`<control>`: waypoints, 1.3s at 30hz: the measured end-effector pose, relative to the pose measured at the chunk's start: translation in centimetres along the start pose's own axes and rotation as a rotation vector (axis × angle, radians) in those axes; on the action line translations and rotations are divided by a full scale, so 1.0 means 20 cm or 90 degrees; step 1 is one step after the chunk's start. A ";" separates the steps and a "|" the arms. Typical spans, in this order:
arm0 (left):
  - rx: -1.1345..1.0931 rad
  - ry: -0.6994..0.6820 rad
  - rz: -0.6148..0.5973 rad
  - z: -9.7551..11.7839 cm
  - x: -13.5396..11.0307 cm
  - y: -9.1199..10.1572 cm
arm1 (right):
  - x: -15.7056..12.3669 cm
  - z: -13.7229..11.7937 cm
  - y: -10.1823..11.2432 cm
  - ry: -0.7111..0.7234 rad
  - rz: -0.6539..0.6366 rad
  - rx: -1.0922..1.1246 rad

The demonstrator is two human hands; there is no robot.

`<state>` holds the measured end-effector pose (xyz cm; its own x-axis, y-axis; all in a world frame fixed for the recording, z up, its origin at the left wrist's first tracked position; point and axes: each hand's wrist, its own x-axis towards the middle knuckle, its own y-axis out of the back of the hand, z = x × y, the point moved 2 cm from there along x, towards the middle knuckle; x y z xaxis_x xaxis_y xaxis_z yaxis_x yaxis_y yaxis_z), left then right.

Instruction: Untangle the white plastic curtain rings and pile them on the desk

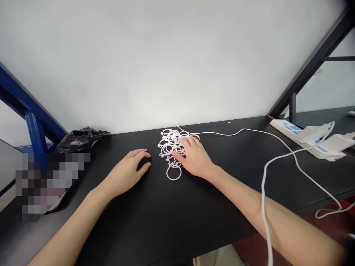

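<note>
A tangled pile of white rings with small knobs lies on the black tabletop; they look like plastic curtain rings. One ring sticks out at the pile's near end. My right hand rests over the right side of the pile, its fingers stretched forward and its thumb apart on the rings. It hides part of the pile. To the left, my left hand hovers at or on the tabletop with fingers lightly bent and the thumb spread away. A gap separates it from the rings, and nothing shows in it.
A white power strip with plugged-in adapters sits at the right. Its white cable passes over my right forearm, and a thinner cord runs behind the pile. A black plastic bag lies at the left by a blue frame.
</note>
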<state>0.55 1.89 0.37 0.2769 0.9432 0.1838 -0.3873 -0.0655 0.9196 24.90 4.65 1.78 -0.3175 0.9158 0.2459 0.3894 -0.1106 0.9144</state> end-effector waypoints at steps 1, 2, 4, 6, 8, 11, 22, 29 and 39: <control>0.001 0.001 -0.002 0.00 0.00 0.00 | 0.00 0.00 0.00 0.000 -0.003 -0.001; 0.002 0.003 -0.004 0.00 0.00 0.00 | 0.00 0.00 -0.01 0.001 -0.006 -0.001; 0.003 0.005 -0.006 0.00 0.00 0.00 | 0.00 0.00 -0.01 0.005 -0.006 -0.002; 0.004 0.004 -0.005 0.00 0.00 0.00 | 0.00 0.00 -0.01 0.013 -0.002 -0.003; 0.004 0.001 -0.006 0.00 0.00 0.00 | 0.00 0.00 -0.01 0.017 0.001 -0.002; 0.001 -0.001 -0.006 -0.01 0.00 0.00 | 0.00 0.00 -0.01 0.018 0.001 0.002; -0.036 -0.051 0.066 0.24 -0.02 -0.01 | 0.00 0.00 -0.01 0.024 0.011 -0.008; 0.011 -0.058 0.039 0.36 -0.04 -0.06 | 0.00 0.01 -0.01 0.020 0.009 -0.015; -0.112 0.027 0.030 0.30 -0.04 0.00 | 0.00 -0.04 0.07 0.131 0.163 0.102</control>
<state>5.54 -0.90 2.32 0.2181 0.9537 0.2073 -0.5479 -0.0562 0.8347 24.73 4.09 3.28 -0.3537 0.7676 0.5346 0.6039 -0.2490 0.7571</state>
